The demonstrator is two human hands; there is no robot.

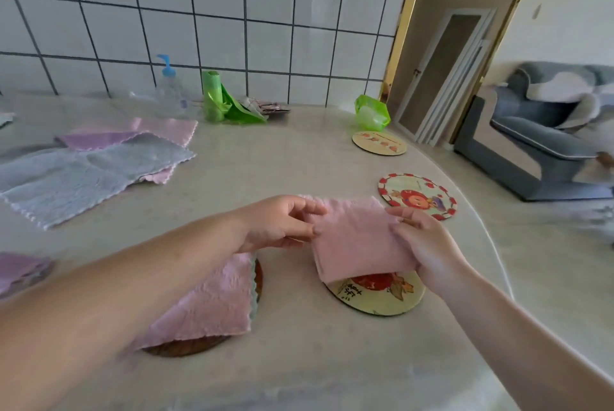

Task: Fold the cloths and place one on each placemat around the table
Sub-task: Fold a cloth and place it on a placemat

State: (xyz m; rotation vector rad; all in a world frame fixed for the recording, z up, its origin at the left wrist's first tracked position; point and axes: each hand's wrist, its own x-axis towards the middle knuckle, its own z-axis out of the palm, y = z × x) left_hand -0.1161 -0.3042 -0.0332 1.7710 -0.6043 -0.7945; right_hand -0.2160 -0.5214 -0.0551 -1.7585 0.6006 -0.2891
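Observation:
A folded pink cloth [357,239] hangs just above a round yellow placemat [382,296] with a red picture. My left hand [279,223] pinches its left edge and my right hand [423,241] grips its right side. Another folded pink cloth [209,304] lies on a dark brown placemat [186,347] under my left forearm. Two bare round placemats sit further right: a red-rimmed placemat [417,196] and a pale yellow placemat [378,142]. Unfolded grey cloths [83,175] and pink cloths [133,135] lie spread at the left.
A pump bottle [169,85], a roll of green bags [216,100] and a green tissue pack [371,112] stand along the tiled wall. The table's curved edge [491,244] runs down the right. A folded pink cloth [20,269] shows at the far left.

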